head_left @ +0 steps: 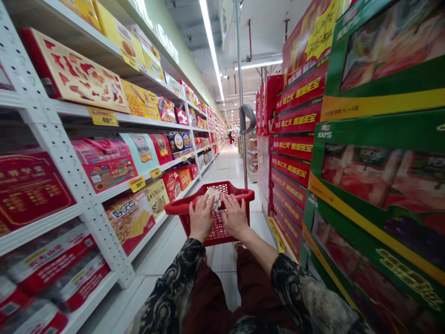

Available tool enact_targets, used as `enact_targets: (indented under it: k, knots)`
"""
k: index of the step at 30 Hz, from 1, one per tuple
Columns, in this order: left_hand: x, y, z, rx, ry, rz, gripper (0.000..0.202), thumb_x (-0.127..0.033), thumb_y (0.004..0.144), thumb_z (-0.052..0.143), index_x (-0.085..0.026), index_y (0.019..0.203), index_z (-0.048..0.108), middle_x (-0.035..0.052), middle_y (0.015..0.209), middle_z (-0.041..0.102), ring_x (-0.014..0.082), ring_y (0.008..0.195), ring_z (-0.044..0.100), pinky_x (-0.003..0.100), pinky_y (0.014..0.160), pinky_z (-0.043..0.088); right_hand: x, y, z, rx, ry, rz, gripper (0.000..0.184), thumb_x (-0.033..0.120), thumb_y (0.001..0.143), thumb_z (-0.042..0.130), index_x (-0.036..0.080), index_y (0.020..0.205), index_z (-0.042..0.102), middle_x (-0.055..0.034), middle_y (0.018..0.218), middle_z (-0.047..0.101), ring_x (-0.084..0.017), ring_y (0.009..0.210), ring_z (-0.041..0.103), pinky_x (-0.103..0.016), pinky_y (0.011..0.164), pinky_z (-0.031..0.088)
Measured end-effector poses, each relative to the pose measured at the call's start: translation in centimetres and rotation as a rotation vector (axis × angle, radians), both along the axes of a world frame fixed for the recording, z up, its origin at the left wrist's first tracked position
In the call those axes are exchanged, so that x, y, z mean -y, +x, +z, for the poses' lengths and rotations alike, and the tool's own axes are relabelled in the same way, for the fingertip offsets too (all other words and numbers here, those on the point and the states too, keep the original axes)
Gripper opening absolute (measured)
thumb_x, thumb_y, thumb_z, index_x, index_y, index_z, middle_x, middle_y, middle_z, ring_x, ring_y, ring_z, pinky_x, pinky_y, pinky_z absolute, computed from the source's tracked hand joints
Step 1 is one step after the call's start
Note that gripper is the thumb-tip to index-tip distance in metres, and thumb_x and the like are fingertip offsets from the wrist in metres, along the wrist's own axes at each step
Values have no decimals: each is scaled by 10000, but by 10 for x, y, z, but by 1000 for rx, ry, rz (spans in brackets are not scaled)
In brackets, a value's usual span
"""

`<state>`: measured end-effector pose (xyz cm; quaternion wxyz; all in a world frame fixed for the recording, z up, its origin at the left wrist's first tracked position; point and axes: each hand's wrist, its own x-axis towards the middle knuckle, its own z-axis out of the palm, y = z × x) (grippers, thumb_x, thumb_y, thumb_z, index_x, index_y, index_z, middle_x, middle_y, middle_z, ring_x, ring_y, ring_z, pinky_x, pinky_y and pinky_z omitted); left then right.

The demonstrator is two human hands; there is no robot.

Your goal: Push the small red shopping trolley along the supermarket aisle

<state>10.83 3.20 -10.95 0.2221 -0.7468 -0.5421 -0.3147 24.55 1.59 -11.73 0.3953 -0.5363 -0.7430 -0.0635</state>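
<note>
A red shopping basket [215,239] with mesh sides is in front of me, low in the aisle. My left hand [201,217] lies over its near rim, with the fingers curled forward. Beside it my right hand [235,215] grips the same rim, fingers bent over the edge. Between my hands is a crumpled whitish thing [214,198], perhaps plastic or paper; the fingertips of both hands are at its sides. I cannot make out what it is. My hands hide part of the rim and of the basket's inside.
White shelves [114,190] with boxed goods run along the left. Stacked red drink cartons [295,144] and green juice boxes [375,185] stand close on the right. A metal pole [239,69] with a grey loop handle [246,119] rises behind the basket. The tiled aisle [227,160] stretches ahead.
</note>
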Motion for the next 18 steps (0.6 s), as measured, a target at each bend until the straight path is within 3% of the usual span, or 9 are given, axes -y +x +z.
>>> enact_targets:
  k: [5,8,11,15,18]
  knots:
    - [-5,-27,4,145,-8,166,481,-151,805,362,-190,1274,461,113,1349,471,239,1195,458,545,1043,235,-2,3,-3,-20,-3,0,520,186,806,426,138,1324,415,-109,1405,384,-231,1327,267,-518,1085,74]
    - [-8,-31,5,178,-20,185,482,-148,790,379,-167,1261,476,132,1340,474,259,1193,460,540,1028,275,-4,0,-6,-23,12,2,520,179,800,432,143,1319,424,-107,1409,378,-238,1327,265,-529,1079,77]
    - [-12,-19,1,183,-22,69,503,-118,769,385,-118,1267,463,151,1338,470,259,1250,407,490,1044,298,-3,-5,-3,-19,40,37,526,163,795,429,130,1319,422,-112,1409,377,-240,1322,277,-534,1075,88]
    - [-17,3,-6,247,-41,-210,554,-141,801,372,-78,1349,318,155,1376,424,196,1278,383,364,1051,342,-1,-13,9,4,131,143,501,141,803,412,127,1303,449,-102,1400,395,-203,1322,280,-439,1088,145]
    - [-20,7,-8,310,-62,-252,586,-200,840,367,-90,1392,204,168,1384,410,191,1236,441,347,1000,401,-3,-19,18,32,181,179,489,146,819,405,130,1307,447,-90,1394,408,-189,1325,270,-403,1096,137]
